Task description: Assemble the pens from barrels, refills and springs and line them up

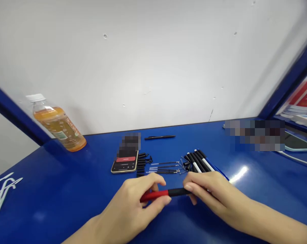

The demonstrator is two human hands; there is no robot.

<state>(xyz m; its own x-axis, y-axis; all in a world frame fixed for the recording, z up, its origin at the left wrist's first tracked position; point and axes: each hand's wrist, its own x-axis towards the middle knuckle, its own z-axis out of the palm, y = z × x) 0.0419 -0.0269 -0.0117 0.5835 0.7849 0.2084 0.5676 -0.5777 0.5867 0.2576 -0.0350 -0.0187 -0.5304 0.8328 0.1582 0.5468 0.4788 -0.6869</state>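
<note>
A red pen [156, 195] with a black grip section lies level between my two hands, low over the front of the blue table. My left hand [135, 200] is closed round its red barrel. At the black end, the fingertips of my right hand [209, 188] pinch it, hiding the tip. Just beyond my hands lie several thin ink refills [165, 168], small springs [182, 164], short black pen parts [141, 164] and several black and white pen barrels [198, 161]. A blue pen [216, 166] rests along the right side of these barrels.
A phone [124, 166] lies left of the pen parts. One black pen [160, 137] is near the wall. An orange drink bottle [59, 125] stands at the back left, white plastic hooks [2, 193] at the left edge. Another phone [299, 141] and a white cable [298, 158] are at right.
</note>
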